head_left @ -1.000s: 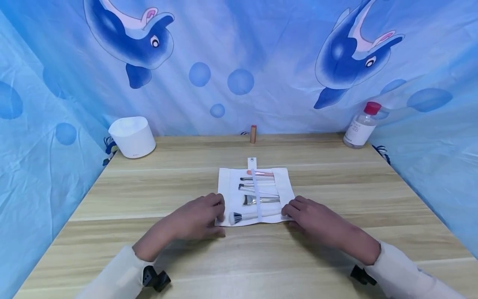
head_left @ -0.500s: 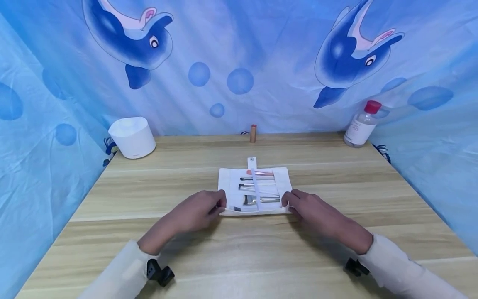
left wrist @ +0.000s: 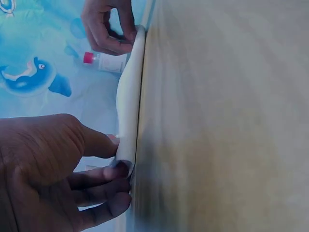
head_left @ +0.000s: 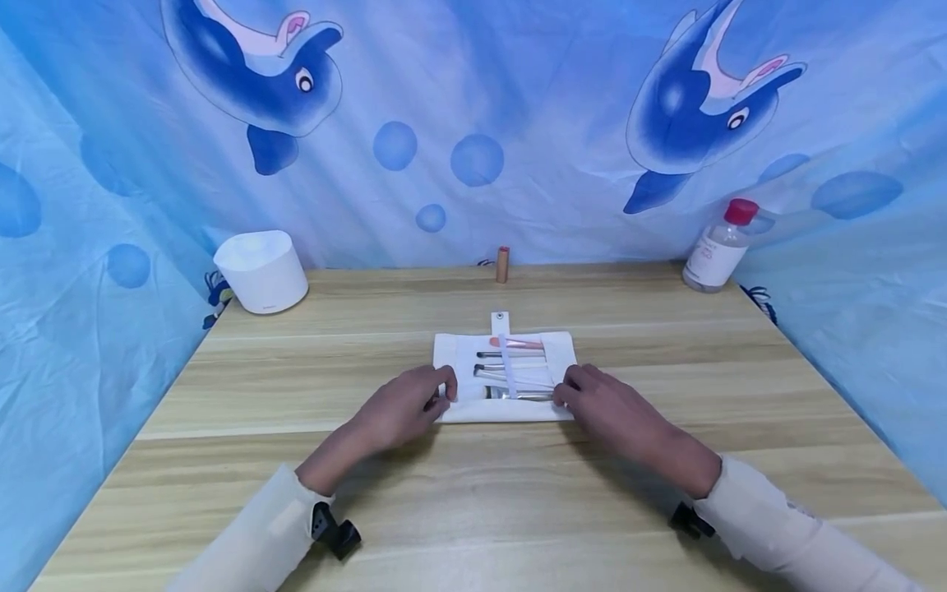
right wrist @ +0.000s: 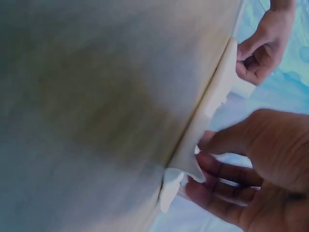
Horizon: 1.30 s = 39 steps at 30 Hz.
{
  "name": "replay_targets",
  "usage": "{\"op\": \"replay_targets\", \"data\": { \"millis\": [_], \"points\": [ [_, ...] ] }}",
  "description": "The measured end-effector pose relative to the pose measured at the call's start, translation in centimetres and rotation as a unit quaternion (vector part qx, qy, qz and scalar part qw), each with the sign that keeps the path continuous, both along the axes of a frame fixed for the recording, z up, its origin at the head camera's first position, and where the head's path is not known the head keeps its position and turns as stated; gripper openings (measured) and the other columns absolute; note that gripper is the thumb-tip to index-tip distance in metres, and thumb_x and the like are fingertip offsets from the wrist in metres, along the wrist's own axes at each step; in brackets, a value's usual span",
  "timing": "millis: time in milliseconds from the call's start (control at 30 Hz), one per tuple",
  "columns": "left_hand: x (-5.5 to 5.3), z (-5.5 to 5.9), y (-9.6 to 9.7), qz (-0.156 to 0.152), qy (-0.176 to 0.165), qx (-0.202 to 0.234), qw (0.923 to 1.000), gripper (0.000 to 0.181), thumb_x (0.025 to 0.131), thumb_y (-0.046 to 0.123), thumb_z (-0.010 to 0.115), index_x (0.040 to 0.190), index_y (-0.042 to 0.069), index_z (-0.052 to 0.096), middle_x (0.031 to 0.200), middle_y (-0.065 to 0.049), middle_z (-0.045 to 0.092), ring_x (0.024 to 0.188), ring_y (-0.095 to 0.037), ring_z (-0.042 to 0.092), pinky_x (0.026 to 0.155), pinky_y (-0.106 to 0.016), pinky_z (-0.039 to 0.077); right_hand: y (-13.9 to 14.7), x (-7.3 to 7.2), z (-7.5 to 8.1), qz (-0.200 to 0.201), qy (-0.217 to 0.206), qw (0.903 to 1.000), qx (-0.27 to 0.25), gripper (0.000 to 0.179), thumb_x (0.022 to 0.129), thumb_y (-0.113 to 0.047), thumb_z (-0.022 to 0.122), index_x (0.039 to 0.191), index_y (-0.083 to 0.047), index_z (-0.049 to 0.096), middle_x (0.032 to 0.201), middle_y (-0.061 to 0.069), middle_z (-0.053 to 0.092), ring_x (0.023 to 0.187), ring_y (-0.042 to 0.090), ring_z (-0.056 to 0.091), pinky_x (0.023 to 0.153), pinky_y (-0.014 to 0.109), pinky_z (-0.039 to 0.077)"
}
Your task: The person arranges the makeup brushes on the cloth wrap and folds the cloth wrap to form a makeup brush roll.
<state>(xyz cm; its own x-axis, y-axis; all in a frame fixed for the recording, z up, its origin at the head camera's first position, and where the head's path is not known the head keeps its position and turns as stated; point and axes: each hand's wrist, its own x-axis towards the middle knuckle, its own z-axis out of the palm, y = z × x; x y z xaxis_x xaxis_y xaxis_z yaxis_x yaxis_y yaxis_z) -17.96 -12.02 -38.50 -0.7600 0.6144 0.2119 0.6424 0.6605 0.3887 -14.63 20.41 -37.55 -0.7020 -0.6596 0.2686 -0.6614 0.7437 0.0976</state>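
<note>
A white makeup brush roll [head_left: 503,412] lies on the table with its near edge folded over away from me. Several makeup brushes [head_left: 518,344] lie across it under a pale band, and the fold partly covers the nearest visible flat brush [head_left: 510,395]. At the fold's left end, my left hand [head_left: 403,407] pinches the edge between thumb and fingers. My right hand [head_left: 610,411] grips the right end likewise. Seen from the left wrist, the folded edge [left wrist: 129,96] forms a rounded tube. The right wrist view shows its right end [right wrist: 190,164] curling open beside my fingertips.
A snap strap [head_left: 500,322] sticks out from the roll's far side. Farther back stand a white container [head_left: 262,273] at left, a small brown tube [head_left: 502,265] in the middle and a red-capped bottle [head_left: 716,251] at right. A blue dolphin-print curtain [head_left: 473,99] borders the wooden table [head_left: 473,510].
Both hands have lifted the roll's near edge and folded it away from me. The nearest brush is now covered, and the flat brush is partly covered.
</note>
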Motion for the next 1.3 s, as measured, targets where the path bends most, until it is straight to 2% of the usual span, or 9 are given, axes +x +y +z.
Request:
{"op": "replay_targets", "data": {
  "millis": [133, 300, 500, 600, 767, 933, 1067, 1200, 1300],
  "points": [
    [0.5, -0.2, 0.0, -0.018, 0.060, -0.027, 0.9977, 0.006, 0.095, 0.018, 0.071, 0.094, 0.017, 0.064, 0.090, 0.003, 0.054, 0.083, -0.013, 0.049, 0.073, -0.031, 0.046, 0.0, -0.1, 0.1, 0.044, 0.041, 0.9978, 0.028, 0.023, 0.081, -0.006, 0.082, 0.101, -0.005, 0.070, 0.102, 0.010, 0.065, 0.095, 0.025, 0.057, 0.080, 0.038, 0.051],
    [0.9, 0.0, 0.2, -0.024, 0.060, -0.064, 0.9959, 0.027, 0.090, 0.035, 0.077, 0.099, 0.014, 0.063, 0.096, 0.003, 0.055, 0.089, -0.016, 0.049, 0.078, -0.036, 0.045, 0.0, -0.4, 0.1, 0.069, 0.056, 0.9954, 0.036, 0.022, 0.081, -0.009, 0.082, 0.098, -0.005, 0.068, 0.097, 0.009, 0.065, 0.095, 0.027, 0.057, 0.085, 0.042, 0.049],
    [0.9, 0.0, 0.5, -0.027, 0.066, -0.060, 0.9957, 0.008, 0.096, 0.022, 0.069, 0.096, 0.014, 0.066, 0.091, 0.005, 0.056, 0.084, -0.014, 0.049, 0.074, -0.033, 0.046, -0.1, -0.8, 0.2, 0.077, 0.044, 0.9959, 0.015, 0.015, 0.080, -0.003, 0.075, 0.093, -0.007, 0.069, 0.097, 0.008, 0.064, 0.098, 0.027, 0.056, 0.093, 0.045, 0.046],
    [0.4, 0.0, 0.7, -0.020, 0.035, -0.047, 0.9981, 0.008, 0.099, 0.019, 0.064, 0.093, 0.013, 0.066, 0.086, 0.005, 0.055, 0.080, -0.014, 0.049, 0.071, -0.033, 0.045, -0.1, -0.7, 0.2, 0.050, 0.002, 0.9986, -0.017, 0.016, 0.080, -0.001, 0.073, 0.094, -0.007, 0.067, 0.096, 0.006, 0.062, 0.093, 0.024, 0.055, 0.087, 0.043, 0.047],
    [-1.1, 0.1, 1.2, 0.019, -0.057, -0.017, 0.9981, 0.013, 0.101, 0.017, 0.060, 0.089, 0.013, 0.065, 0.075, 0.003, 0.053, 0.071, -0.015, 0.049, 0.067, -0.033, 0.043, -0.1, -1.1, 0.4, 0.012, -0.050, 0.9940, -0.096, 0.028, 0.082, 0.007, 0.065, 0.106, -0.007, 0.062, 0.079, -0.003, 0.056, 0.079, 0.018, 0.053, 0.075, 0.036, 0.048],
    [-2.2, -0.3, 1.7, 0.057, -0.091, -0.006, 0.9942, 0.006, 0.102, 0.020, 0.058, 0.104, 0.015, 0.061, 0.065, 0.005, 0.050, 0.059, -0.012, 0.046, 0.060, -0.032, 0.040, -0.2, -2.0, 0.1, 0.019, -0.051, 0.9925, -0.110, 0.031, 0.082, 0.011, 0.064, 0.105, -0.009, 0.061, 0.065, -0.009, 0.044, 0.064, 0.012, 0.045, 0.062, 0.028, 0.043],
    [-2.3, -0.6, 2.0, 0.050, -0.042, -0.008, 0.9979, 0.007, 0.101, 0.018, 0.060, 0.108, 0.018, 0.058, 0.062, 0.004, 0.044, 0.057, -0.013, 0.041, 0.054, -0.031, 0.035, -0.4, -2.6, -0.2, 0.011, -0.002, 0.9962, -0.087, 0.023, 0.083, 0.010, 0.067, 0.097, -0.009, 0.068, 0.079, 0.001, 0.059, 0.078, 0.021, 0.055, 0.072, 0.035, 0.050],
    [-2.0, -0.6, 1.8, 0.031, 0.037, -0.027, 0.9985, 0.002, 0.099, 0.019, 0.064, 0.101, 0.018, 0.063, 0.078, 0.002, 0.048, 0.073, -0.017, 0.045, 0.063, -0.032, 0.041, -0.4, -2.7, -0.2, 0.008, 0.034, 0.9982, -0.048, 0.018, 0.086, 0.001, 0.072, 0.100, -0.010, 0.073, 0.097, 0.010, 0.063, 0.093, 0.029, 0.055, 0.081, 0.042, 0.049],
    [-1.8, -0.4, 1.6, 0.017, 0.054, -0.046, 0.9974, 0.018, 0.096, 0.033, 0.069, 0.101, 0.017, 0.066, 0.091, 0.000, 0.049, 0.081, -0.017, 0.045, 0.069, -0.032, 0.043, -0.3, -2.5, -0.1, 0.021, 0.040, 0.9987, -0.022, 0.020, 0.085, -0.006, 0.076, 0.105, -0.009, 0.073, 0.099, 0.010, 0.062, 0.093, 0.029, 0.053, 0.081, 0.042, 0.048]
  ]
}}
